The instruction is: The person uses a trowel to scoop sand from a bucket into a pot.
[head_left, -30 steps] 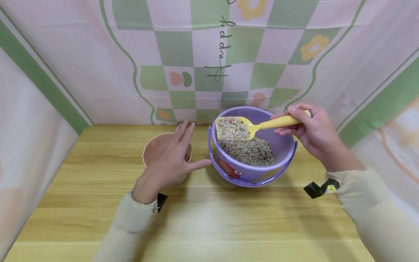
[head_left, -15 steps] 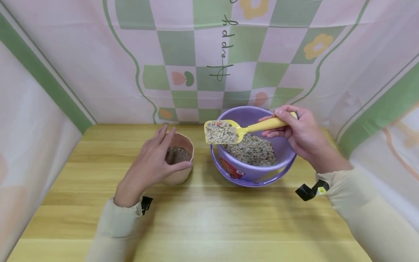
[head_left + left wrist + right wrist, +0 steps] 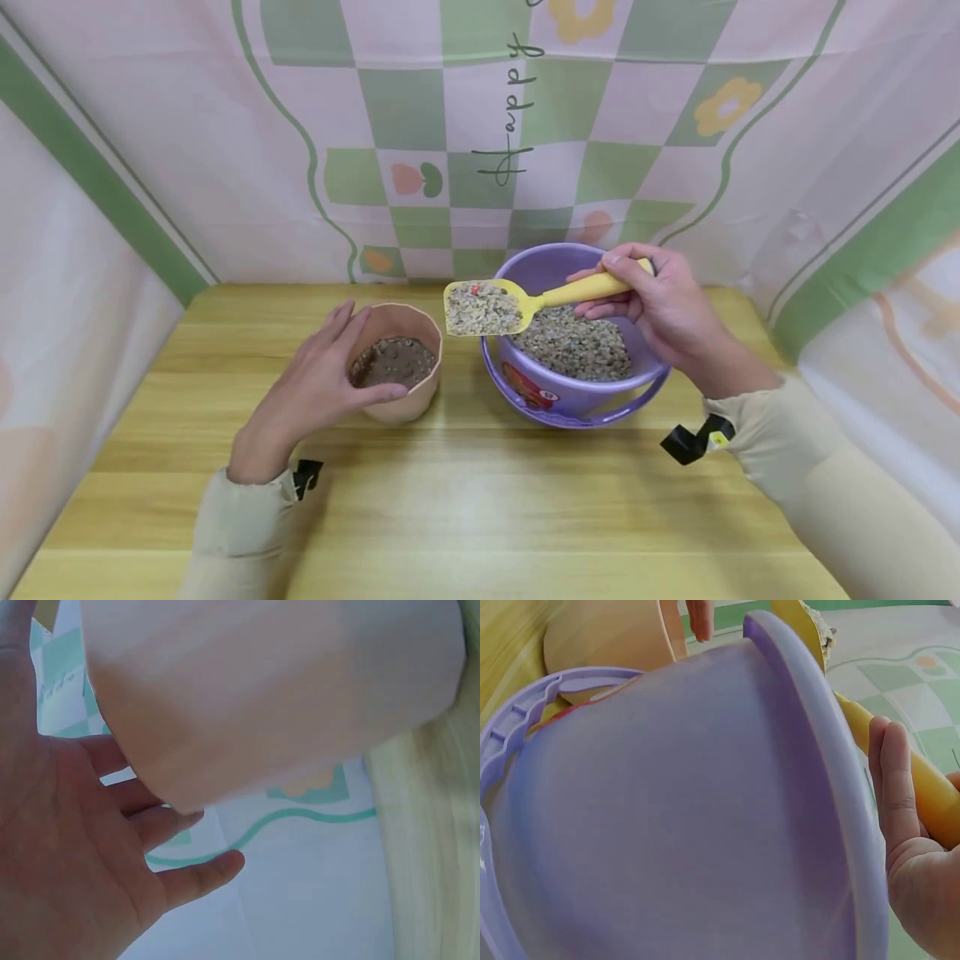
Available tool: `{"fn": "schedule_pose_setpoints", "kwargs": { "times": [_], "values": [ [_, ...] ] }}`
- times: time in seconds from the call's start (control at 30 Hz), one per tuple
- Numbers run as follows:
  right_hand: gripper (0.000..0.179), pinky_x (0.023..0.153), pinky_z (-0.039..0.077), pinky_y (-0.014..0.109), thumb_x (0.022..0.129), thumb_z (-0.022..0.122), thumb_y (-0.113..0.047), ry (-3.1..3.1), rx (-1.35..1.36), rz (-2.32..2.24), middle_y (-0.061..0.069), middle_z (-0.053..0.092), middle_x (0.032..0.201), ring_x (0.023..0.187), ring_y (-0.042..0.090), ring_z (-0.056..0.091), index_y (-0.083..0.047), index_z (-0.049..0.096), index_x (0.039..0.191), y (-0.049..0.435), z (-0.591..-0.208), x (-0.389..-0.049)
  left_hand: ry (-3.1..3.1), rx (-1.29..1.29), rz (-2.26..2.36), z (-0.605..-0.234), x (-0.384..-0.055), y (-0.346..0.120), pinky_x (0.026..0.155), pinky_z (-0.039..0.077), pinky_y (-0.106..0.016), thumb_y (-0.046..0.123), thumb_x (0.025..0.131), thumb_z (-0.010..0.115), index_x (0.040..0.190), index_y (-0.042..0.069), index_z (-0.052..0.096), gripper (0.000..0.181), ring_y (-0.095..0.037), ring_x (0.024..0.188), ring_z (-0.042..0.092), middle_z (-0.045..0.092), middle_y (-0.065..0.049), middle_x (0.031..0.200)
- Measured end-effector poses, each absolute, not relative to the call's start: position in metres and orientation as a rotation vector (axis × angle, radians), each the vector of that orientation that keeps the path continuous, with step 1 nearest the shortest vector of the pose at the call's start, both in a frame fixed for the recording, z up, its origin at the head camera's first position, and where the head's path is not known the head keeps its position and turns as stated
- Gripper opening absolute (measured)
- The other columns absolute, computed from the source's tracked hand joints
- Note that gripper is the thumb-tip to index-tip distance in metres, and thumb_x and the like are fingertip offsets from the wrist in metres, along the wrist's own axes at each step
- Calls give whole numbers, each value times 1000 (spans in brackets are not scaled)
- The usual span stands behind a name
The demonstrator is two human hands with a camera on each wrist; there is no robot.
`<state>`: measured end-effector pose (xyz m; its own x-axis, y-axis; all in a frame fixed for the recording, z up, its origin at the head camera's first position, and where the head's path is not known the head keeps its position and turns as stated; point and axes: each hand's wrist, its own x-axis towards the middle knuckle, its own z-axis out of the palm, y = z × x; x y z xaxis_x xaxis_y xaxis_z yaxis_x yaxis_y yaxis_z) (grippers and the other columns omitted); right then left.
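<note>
In the head view my right hand (image 3: 660, 304) grips the handle of a yellow toy shovel (image 3: 585, 292). Its blade carries a heap of pale gravel (image 3: 483, 310) with one red bit, held level between the purple bucket (image 3: 592, 398) and the plant pot (image 3: 408, 407). The pot is peach-coloured with a faceted rim, and dark brown soil (image 3: 397, 362) lies inside. My left hand (image 3: 307, 379) is at the pot's left side, fingers spread along the rim and thumb across its front. In the left wrist view the fingers (image 3: 199, 881) look loosely extended beside the pot wall.
More gravel (image 3: 573, 343) fills the bottom of the bucket, whose handle (image 3: 600, 421) hangs down at its front. Both containers stand on a wooden table (image 3: 465, 508). A checked fabric backdrop (image 3: 480, 125) rises right behind them, with fabric at both sides too.
The loaded shovel has moved left from above the bucket, toward the pot. My left hand has drawn back leftward from over the pot to its left rim, uncovering the soil.
</note>
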<state>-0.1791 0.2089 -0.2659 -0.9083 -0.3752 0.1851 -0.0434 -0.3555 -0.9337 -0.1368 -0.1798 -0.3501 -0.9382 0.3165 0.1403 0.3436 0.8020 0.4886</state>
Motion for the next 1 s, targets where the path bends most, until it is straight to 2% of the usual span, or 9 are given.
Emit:
{"fn": "schedule_pose_setpoints", "kwargs": {
  "times": [0.3,0.57,0.83,1.0],
  "values": [
    [19,66,60,38,103,53,-5,1703,-521,-2353,28,72,95,71,36,73,9,60,92,189,-262,-176,-2963,-518,-843,-359,-138,-189,109,29,-67,77,68,73,161,12,17,126,-48,145,21,11,-20,164],
    [20,66,60,37,103,54,-7,1757,-516,-2316,27,72,95,70,35,73,9,59,91,178,-261,-176,-2984,-501,-856,-367,-139,-192,114,25,-62,80,66,72,160,6,5,136,-42,148,15,1,-16,165],
    [20,68,60,40,102,55,-7,1816,-486,-2278,25,72,94,71,34,73,9,59,92,166,-261,-175,-3001,-435,-944,-372,-139,-192,116,23,-58,81,64,72,158,9,-9,143,-39,149,12,-10,-11,165],
    [19,70,60,41,102,57,-9,1837,-440,-2244,24,73,94,72,33,74,7,58,93,158,-260,-175,-3008,-420,-961,-372,-138,-192,116,23,-58,81,64,71,158,10,-11,144,-38,150,11,-12,-10,165]
  ]
}}
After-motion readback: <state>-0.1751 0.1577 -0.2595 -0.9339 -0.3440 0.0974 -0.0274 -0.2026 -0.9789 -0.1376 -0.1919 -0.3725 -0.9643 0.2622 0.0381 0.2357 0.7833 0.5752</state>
